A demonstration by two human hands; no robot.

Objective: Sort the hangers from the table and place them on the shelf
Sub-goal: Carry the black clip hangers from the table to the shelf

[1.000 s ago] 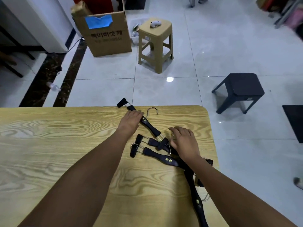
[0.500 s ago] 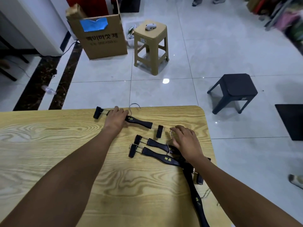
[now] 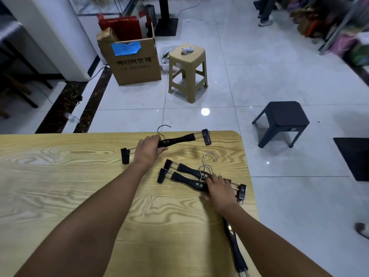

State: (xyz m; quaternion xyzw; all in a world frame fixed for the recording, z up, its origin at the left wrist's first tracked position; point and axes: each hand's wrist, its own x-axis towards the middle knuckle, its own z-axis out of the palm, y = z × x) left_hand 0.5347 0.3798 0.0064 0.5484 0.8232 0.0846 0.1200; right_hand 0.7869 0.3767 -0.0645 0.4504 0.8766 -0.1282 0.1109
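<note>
Black clip hangers with metal hooks lie on the wooden table [image 3: 60, 186]. My left hand [image 3: 148, 149] grips the middle of one clip hanger [image 3: 179, 139] and holds it near the table's far edge, its hook pointing away from me. My right hand [image 3: 218, 187] rests on two stacked clip hangers [image 3: 185, 176] near the right edge; its fingers curl over their middles. Another black hanger [image 3: 234, 244] runs from under my right forearm toward the near right corner. No shelf is in view.
Beyond the table stand a cardboard box [image 3: 133, 60], a tan plastic stool [image 3: 187, 70] and a dark stool [image 3: 283, 120] on the white tiled floor. A black mat [image 3: 355, 156] lies at the right. A person's legs [image 3: 265, 11] show at the far top.
My left hand has lifted its hanger and swung it round so it lies more level near the far edge. My right hand has slid onto the middle of the two stacked hangers.
</note>
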